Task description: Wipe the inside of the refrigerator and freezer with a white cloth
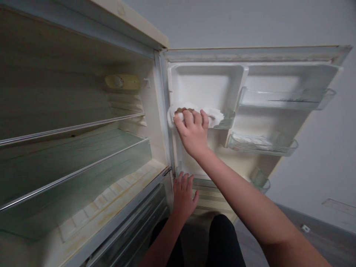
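My right hand (pixel 194 135) is closed over a crumpled white cloth (pixel 216 116), pressing it at the small shelf on the upper left of the open fridge door. Brownish patches show beside its fingertips; whether they are stains or something else I cannot tell. Beneath the cloth, a clear door shelf (pixel 228 119) is partly covered. Lower down, my left hand (pixel 184 194) rests its outstretched fingers near the left end of the bottom door shelf (pixel 203 182), thumb apart, holding nothing visible.
To the left stands the fridge's open compartment with a wire-edged upper shelf (pixel 72 128) and a glass shelf (pixel 83 168). More clear bins (pixel 286 100) line the door's right side; the middle bin (pixel 263 147) holds something white. A small white object (pixel 305 228) lies on the floor.
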Action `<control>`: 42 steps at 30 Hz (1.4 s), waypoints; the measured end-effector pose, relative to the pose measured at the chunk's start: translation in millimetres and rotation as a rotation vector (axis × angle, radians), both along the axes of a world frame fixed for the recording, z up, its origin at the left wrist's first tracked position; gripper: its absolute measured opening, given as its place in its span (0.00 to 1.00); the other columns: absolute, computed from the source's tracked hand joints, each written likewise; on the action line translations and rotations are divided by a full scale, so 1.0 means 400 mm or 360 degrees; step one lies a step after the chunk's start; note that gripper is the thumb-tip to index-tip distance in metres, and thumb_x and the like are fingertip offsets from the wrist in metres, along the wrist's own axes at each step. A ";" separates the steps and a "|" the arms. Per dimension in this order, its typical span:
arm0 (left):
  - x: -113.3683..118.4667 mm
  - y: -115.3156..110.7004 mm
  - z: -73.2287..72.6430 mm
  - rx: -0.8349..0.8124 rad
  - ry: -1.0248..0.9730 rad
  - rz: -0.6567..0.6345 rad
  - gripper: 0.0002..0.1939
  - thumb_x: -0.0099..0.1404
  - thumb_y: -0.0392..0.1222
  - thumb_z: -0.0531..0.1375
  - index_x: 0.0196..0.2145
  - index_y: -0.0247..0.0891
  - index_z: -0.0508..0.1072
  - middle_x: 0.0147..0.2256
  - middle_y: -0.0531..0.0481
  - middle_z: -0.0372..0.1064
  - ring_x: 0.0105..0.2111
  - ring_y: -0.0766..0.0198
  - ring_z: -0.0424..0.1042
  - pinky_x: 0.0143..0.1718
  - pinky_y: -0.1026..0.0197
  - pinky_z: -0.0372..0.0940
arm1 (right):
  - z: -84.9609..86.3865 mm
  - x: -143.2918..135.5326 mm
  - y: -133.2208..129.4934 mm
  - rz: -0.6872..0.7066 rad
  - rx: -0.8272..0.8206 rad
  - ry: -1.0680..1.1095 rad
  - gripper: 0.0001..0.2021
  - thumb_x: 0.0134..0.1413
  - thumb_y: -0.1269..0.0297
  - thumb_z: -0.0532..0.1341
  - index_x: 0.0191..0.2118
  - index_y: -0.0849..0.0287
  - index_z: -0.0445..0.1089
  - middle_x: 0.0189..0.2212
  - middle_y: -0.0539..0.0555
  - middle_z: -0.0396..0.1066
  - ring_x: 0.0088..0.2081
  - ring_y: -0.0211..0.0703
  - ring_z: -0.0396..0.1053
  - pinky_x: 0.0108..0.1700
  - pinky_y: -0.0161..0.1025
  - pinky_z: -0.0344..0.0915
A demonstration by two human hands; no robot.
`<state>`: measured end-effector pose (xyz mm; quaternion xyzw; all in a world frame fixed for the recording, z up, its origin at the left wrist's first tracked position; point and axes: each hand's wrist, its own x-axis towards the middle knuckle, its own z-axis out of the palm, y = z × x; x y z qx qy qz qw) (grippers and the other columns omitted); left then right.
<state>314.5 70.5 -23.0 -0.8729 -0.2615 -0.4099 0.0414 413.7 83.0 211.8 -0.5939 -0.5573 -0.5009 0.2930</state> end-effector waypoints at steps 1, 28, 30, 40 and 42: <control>0.001 0.000 -0.002 0.0001 0.0003 0.0004 0.29 0.65 0.41 0.63 0.61 0.34 0.65 0.60 0.36 0.67 0.67 0.38 0.57 0.64 0.33 0.58 | 0.004 -0.012 0.009 0.0027 -0.0028 0.0018 0.19 0.70 0.67 0.53 0.64 0.50 0.63 0.59 0.60 0.67 0.61 0.54 0.60 0.70 0.63 0.46; -0.031 0.017 0.009 -0.0088 0.0079 -0.0121 0.31 0.65 0.40 0.63 0.64 0.37 0.62 0.62 0.37 0.64 0.68 0.40 0.55 0.66 0.35 0.58 | -0.080 0.018 0.008 0.0583 -0.0067 -0.0233 0.17 0.71 0.70 0.52 0.57 0.53 0.73 0.62 0.57 0.69 0.68 0.49 0.59 0.65 0.49 0.58; -0.031 0.019 0.008 -0.0087 0.0077 -0.0116 0.31 0.65 0.40 0.63 0.64 0.38 0.62 0.62 0.37 0.63 0.68 0.40 0.54 0.65 0.35 0.58 | -0.103 0.031 0.013 0.0565 -0.0184 -0.0317 0.16 0.70 0.69 0.54 0.57 0.53 0.73 0.61 0.58 0.70 0.62 0.49 0.65 0.60 0.47 0.62; -0.027 0.029 0.012 -0.0084 0.0038 -0.0095 0.30 0.64 0.39 0.62 0.63 0.38 0.63 0.62 0.38 0.64 0.69 0.42 0.55 0.66 0.37 0.58 | -0.116 0.051 0.066 0.0434 -0.0389 0.0005 0.16 0.69 0.64 0.55 0.55 0.57 0.76 0.52 0.64 0.75 0.54 0.54 0.69 0.60 0.52 0.57; -0.027 0.033 0.011 -0.0094 0.0040 -0.0090 0.30 0.64 0.39 0.63 0.63 0.38 0.63 0.62 0.38 0.64 0.69 0.42 0.54 0.67 0.38 0.57 | -0.112 0.048 0.072 0.0518 -0.0339 0.0072 0.17 0.68 0.65 0.55 0.56 0.59 0.75 0.54 0.64 0.74 0.55 0.54 0.68 0.61 0.51 0.57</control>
